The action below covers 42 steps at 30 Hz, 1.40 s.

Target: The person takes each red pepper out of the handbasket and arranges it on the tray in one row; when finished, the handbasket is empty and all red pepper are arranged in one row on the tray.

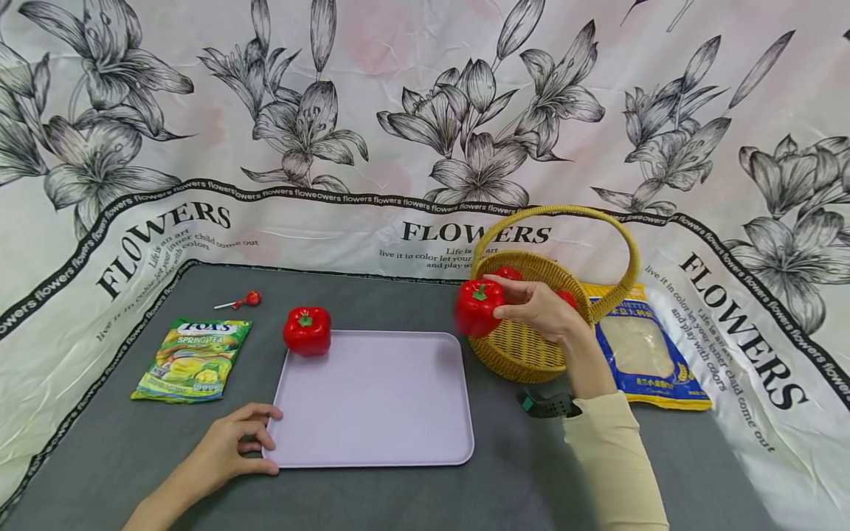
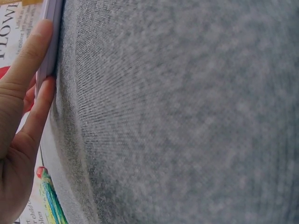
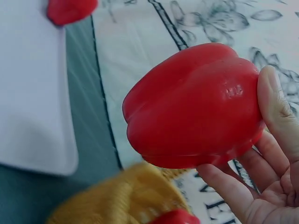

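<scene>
My right hand [image 1: 541,310] holds a shiny red bell pepper [image 1: 478,307] between thumb and fingers, raised over the left rim of a yellow wicker basket [image 1: 518,361]. In the right wrist view the same pepper [image 3: 194,107] fills the middle, its far side hidden. More red peppers [image 1: 508,273] show inside the basket, partly covered by the hand. At the near left corner of a pale lilac tray [image 1: 372,402], my left hand [image 1: 229,446] grips the rim with thumb and fingers. Another red bell pepper [image 1: 308,331] sits at the tray's far left corner.
A green candy bag [image 1: 192,361] lies left of the tray, with a red lollipop [image 1: 251,299] behind it. Right of the basket lies a blue and yellow food packet [image 1: 640,346]. A tall handle [image 1: 631,251] arches over the basket. Flower-printed cloth [image 1: 319,236] rises behind the grey table.
</scene>
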Each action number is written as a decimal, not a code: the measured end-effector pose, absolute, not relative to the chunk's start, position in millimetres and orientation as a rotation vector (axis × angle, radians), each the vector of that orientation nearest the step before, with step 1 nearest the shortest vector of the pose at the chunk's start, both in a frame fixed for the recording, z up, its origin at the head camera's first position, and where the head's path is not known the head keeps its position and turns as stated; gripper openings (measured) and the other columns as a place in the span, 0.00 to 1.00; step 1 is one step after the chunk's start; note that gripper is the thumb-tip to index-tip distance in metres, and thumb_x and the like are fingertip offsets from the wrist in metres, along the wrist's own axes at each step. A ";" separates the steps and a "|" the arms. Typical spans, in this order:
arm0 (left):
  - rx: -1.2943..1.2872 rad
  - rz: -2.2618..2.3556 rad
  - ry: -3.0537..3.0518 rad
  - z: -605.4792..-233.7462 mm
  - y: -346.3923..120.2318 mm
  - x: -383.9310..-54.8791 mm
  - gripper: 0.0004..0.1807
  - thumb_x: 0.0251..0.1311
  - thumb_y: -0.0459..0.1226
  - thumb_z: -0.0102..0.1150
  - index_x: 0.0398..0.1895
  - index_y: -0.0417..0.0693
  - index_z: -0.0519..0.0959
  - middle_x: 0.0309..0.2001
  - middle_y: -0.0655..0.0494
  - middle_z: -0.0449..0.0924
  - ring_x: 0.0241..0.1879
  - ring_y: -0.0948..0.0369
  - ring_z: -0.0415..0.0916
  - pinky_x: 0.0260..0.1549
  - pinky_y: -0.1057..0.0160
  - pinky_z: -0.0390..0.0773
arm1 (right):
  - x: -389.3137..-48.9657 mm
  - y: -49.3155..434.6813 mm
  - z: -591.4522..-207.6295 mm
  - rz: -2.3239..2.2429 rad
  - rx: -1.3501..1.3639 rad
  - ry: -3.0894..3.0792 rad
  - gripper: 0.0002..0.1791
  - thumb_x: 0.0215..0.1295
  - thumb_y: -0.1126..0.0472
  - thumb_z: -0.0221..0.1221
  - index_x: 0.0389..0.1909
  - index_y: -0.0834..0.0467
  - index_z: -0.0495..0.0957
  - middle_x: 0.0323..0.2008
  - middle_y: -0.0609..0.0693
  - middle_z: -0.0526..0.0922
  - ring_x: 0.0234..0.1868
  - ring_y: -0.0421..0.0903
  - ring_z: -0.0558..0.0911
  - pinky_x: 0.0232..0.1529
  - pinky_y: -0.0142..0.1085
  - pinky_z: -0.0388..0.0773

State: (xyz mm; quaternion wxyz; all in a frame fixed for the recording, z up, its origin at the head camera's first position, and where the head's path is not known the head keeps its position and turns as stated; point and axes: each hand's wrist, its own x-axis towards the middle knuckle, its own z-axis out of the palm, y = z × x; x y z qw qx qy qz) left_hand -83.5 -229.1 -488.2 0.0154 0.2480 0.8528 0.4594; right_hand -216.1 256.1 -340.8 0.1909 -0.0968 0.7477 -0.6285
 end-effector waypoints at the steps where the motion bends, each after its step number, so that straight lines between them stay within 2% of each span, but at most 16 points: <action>1: 0.779 1.434 2.653 -488.1 -229.1 -83.7 0.15 0.34 0.38 0.79 0.23 0.53 0.79 0.47 0.43 0.74 0.42 0.67 0.72 0.32 0.68 0.83 | -217.1 251.5 -343.0 -1.760 -0.269 2.091 0.34 0.63 0.68 0.61 0.69 0.62 0.60 0.64 0.66 0.67 0.52 0.49 0.76 0.49 0.36 0.80; 7: 0.793 1.442 2.654 -486.9 -227.5 -84.6 0.15 0.35 0.40 0.79 0.23 0.54 0.79 0.47 0.45 0.74 0.41 0.67 0.72 0.32 0.69 0.82 | -225.3 224.5 -360.0 -1.715 -0.295 2.110 0.33 0.62 0.68 0.62 0.67 0.60 0.65 0.62 0.63 0.71 0.58 0.54 0.72 0.47 0.36 0.80; 11: 0.786 1.441 2.664 -487.1 -226.2 -85.9 0.15 0.35 0.41 0.79 0.22 0.56 0.78 0.47 0.48 0.75 0.41 0.68 0.72 0.32 0.70 0.82 | -232.5 206.0 -374.0 -1.725 -0.315 2.070 0.33 0.61 0.70 0.62 0.67 0.61 0.64 0.62 0.64 0.71 0.61 0.57 0.72 0.54 0.40 0.77; 15: 0.842 1.452 2.667 -487.5 -226.2 -87.2 0.15 0.34 0.40 0.80 0.22 0.55 0.78 0.46 0.47 0.75 0.41 0.67 0.72 0.32 0.70 0.82 | -239.4 188.5 -388.2 -1.738 -0.298 1.995 0.34 0.61 0.73 0.60 0.68 0.61 0.63 0.63 0.64 0.69 0.62 0.58 0.71 0.58 0.45 0.73; 23: 0.791 1.425 2.641 -485.7 -230.6 -82.7 0.15 0.35 0.39 0.79 0.23 0.53 0.79 0.47 0.43 0.74 0.41 0.68 0.71 0.32 0.68 0.83 | -251.2 148.1 -411.6 -1.676 -0.303 2.024 0.34 0.58 0.73 0.63 0.66 0.58 0.67 0.61 0.60 0.73 0.63 0.55 0.71 0.55 0.41 0.76; 31: 0.723 1.398 2.635 -483.9 -228.7 -79.4 0.14 0.36 0.41 0.79 0.22 0.55 0.79 0.47 0.45 0.74 0.41 0.67 0.71 0.33 0.68 0.82 | -255.5 122.8 -419.4 -1.609 -0.312 2.045 0.34 0.57 0.71 0.65 0.66 0.57 0.68 0.58 0.57 0.76 0.62 0.51 0.73 0.57 0.40 0.75; 42: 0.698 1.363 2.644 -483.8 -228.4 -81.7 0.14 0.36 0.42 0.79 0.22 0.57 0.79 0.48 0.46 0.74 0.41 0.69 0.71 0.34 0.69 0.82 | -262.2 100.2 -422.9 -1.599 -0.389 2.020 0.36 0.55 0.74 0.66 0.66 0.57 0.68 0.61 0.57 0.74 0.61 0.50 0.73 0.58 0.40 0.74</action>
